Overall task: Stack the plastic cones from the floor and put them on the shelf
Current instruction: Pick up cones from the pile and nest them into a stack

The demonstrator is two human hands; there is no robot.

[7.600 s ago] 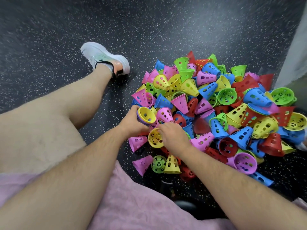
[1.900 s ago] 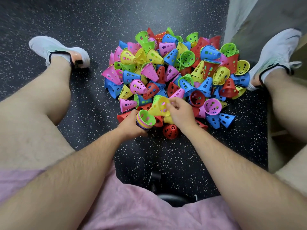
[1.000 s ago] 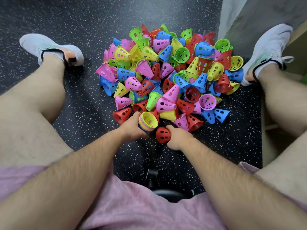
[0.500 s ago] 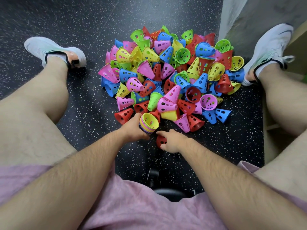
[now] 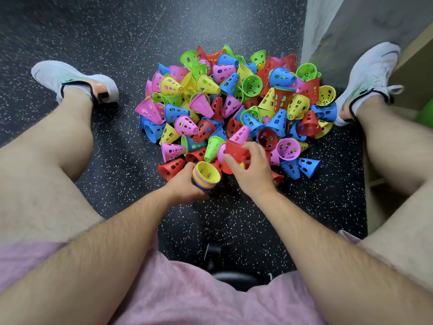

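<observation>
Stack (image 5: pixel 206 175): nested cones, yellow one innermost, mouth up, at the pile's near edge.
Left grip (image 5: pixel 185 186): curled round the stack.
Red cone (image 5: pixel 236 150): pinched by right grip (image 5: pixel 251 171), just beside the stack.
Pile (image 5: pixel 234 102): loose cones on speckled floor (image 5: pixel 117 31), between two white shoes (image 5: pixel 77 80).

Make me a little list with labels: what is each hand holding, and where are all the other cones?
Left hand: holds a stack of cones, yellow one on top
Right hand: holds one red cone beside the stack, not yet on it
Pile: loose pink, blue, yellow, green and red cones
Floor: dark and speckled, under the pile
</observation>
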